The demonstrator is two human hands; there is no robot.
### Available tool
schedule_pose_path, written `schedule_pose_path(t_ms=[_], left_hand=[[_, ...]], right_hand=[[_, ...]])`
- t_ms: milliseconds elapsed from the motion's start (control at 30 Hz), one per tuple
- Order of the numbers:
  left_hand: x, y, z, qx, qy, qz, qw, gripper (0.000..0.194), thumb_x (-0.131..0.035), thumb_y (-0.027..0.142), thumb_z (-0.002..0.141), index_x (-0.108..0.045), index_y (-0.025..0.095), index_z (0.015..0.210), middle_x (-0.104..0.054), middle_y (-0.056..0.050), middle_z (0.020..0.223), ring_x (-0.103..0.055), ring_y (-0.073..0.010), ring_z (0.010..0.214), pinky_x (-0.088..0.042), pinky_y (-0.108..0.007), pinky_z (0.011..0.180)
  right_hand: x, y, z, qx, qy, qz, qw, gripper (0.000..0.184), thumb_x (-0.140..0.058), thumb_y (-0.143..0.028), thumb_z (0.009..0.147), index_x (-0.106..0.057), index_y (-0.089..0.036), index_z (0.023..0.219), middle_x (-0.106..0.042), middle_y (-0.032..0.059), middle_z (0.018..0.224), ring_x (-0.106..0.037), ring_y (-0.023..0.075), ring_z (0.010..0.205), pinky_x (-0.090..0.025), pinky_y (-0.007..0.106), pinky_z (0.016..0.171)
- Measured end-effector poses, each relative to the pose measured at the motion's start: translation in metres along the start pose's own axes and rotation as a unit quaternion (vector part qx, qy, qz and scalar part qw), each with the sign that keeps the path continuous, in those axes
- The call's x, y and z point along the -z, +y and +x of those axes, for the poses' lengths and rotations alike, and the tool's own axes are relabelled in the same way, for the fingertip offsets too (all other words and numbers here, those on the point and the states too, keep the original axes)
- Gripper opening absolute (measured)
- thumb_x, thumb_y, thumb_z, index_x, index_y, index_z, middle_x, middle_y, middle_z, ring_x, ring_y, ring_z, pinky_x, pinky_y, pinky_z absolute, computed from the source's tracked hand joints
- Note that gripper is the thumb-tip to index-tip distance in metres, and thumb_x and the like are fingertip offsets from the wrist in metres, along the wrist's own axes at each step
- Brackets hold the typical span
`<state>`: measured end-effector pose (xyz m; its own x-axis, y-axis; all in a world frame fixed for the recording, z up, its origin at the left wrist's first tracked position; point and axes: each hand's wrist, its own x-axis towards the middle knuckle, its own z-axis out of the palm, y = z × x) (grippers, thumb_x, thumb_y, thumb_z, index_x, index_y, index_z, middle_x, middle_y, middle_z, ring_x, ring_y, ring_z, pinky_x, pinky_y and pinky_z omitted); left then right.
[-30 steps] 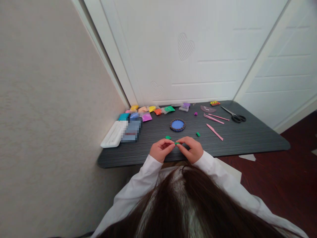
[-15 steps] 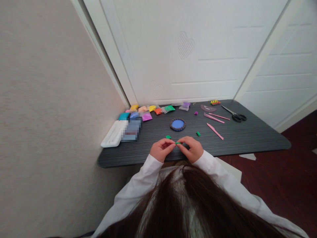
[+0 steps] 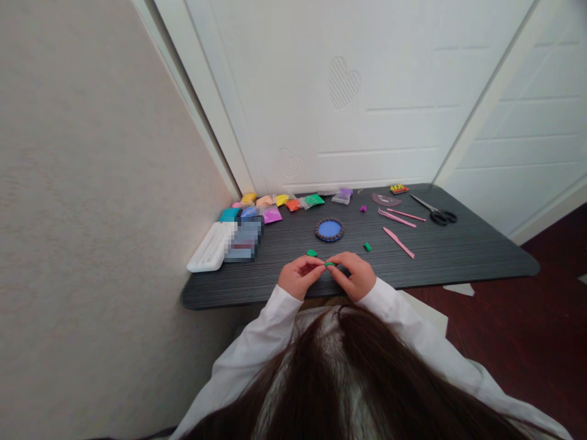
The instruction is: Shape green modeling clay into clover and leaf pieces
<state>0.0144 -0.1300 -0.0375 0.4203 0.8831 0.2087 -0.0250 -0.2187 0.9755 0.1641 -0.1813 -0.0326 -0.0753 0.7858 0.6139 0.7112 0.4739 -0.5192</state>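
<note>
Between the fingertips of my left hand and my right hand is a small piece of green clay. Both hands pinch it above the table's front part. A flat green clay piece lies just beyond my left fingers. Another green lump rests beyond my right hand. Farther back sits a blue disc edged by a ring of brown clay balls.
Bags of coloured clay, one of them green, line the back of the dark table. At left lies a white tray. Pink tools and scissors are at right, near a purple lump.
</note>
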Motion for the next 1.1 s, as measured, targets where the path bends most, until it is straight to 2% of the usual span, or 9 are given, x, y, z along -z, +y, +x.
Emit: schedule_pose_path(t_ms=[1100], left_hand=[[-0.0009, 0.0003, -0.0011, -0.028, 0.001, 0.002, 1.0, 0.012, -0.063, 0.023, 0.063, -0.061, 0.015, 0.071, -0.061, -0.001, 0.069, -0.056, -0.0116, 0.067, -0.044, -0.024, 0.066]], right_hand=[[-0.0021, 0.0015, -0.0011, 0.004, 0.011, -0.003, 1.0, 0.016, -0.048, -0.024, 0.078, -0.058, -0.019, 0.089, -0.064, 0.0042, 0.083, -0.056, 0.0157, 0.079, -0.043, 0.03, 0.073]])
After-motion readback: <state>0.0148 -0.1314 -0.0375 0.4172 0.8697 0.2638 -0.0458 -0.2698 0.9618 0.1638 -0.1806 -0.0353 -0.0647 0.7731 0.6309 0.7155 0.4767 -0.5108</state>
